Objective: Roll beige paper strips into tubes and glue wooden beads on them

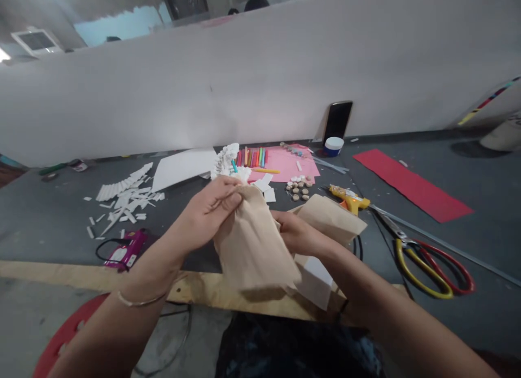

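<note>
A creased piece of brown paper (254, 242) hangs over the table's front edge, between my two hands. My left hand (209, 210) pinches its upper left corner, thumb on top. At the right side of this paper is my right hand (299, 234), fingers curled and partly hidden behind the sheet. Another folded brown paper (331, 218) lies just beyond my right wrist, and a white paper piece (315, 280) sticks out below. White ruffled paper (226, 158) stands just past my left fingertips.
Scissors (407, 248), a yellow glue gun (352, 199) and red paper (411, 183) lie right. White paper strips (128, 196) and a purple device (126, 250) are left. Behind are pink paper (285, 158), coloured sticks (252, 158), a phone (337, 120) and a jar (334, 146).
</note>
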The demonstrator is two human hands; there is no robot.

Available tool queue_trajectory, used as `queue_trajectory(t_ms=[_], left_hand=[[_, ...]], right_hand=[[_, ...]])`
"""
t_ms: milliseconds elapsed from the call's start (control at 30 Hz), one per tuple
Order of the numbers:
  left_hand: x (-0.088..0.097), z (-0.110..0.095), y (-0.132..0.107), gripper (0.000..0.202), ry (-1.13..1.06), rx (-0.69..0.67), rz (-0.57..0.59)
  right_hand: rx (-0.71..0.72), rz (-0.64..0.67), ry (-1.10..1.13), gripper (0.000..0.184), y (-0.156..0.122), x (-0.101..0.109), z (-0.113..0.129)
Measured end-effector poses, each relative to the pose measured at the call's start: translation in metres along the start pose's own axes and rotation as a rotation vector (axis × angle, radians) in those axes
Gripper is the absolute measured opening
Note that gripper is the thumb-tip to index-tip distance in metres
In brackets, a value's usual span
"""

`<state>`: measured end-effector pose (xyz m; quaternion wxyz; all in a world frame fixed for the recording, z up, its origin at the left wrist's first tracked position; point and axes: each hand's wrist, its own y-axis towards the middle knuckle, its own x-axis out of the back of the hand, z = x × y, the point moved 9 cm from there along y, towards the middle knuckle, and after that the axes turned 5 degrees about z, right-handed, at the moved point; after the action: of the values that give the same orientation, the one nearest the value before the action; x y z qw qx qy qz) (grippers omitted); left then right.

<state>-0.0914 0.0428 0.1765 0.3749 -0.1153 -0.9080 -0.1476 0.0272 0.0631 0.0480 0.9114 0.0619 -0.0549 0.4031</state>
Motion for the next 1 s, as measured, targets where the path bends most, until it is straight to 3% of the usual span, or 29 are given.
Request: queue_trajectory(t_ms=[133, 267, 367, 600, 767, 833, 900, 1000], left_hand=[[0.002, 0.046, 0.009, 0.042, -0.086, 0.12, -0.168], [-0.01, 0.072, 0.004, 0.046, -0.191, 0.241, -0.081], [-0.012, 0.074, 0.002, 0.046, -0.18, 0.259, -0.054], [-0.011, 0.054, 0.004, 0.039, 0.005, 0.15, -0.071], [0.0, 0.075, -0.002, 0.039, -0.151, 0.231, -0.28], [0.006, 0.082, -0.005, 0.051, -0.164, 0.249, -0.326], [0.012, 0.088, -0.008, 0.062, -0.08, 0.285, -0.311], [0.016, 0.1, -0.013, 0.057, 0.068, 0.35, -0.191]], right_hand=[[0.094, -0.031, -0.02, 0.026, -0.007, -0.002, 0.016], [0.06, -0.08, -0.097, 0.024, -0.007, 0.001, 0.021], [0.053, -0.079, -0.139, 0.022, -0.007, 0.002, 0.026], [0.004, -0.036, -0.198, 0.017, -0.007, -0.005, 0.022], [-0.023, -0.066, -0.195, 0.023, -0.007, -0.005, 0.025], [-0.097, -0.011, -0.189, 0.029, -0.008, -0.007, 0.019], [-0.123, 0.03, -0.17, 0.038, -0.01, -0.007, 0.016], [-0.093, 0.049, -0.131, 0.043, -0.011, -0.006, 0.017]])
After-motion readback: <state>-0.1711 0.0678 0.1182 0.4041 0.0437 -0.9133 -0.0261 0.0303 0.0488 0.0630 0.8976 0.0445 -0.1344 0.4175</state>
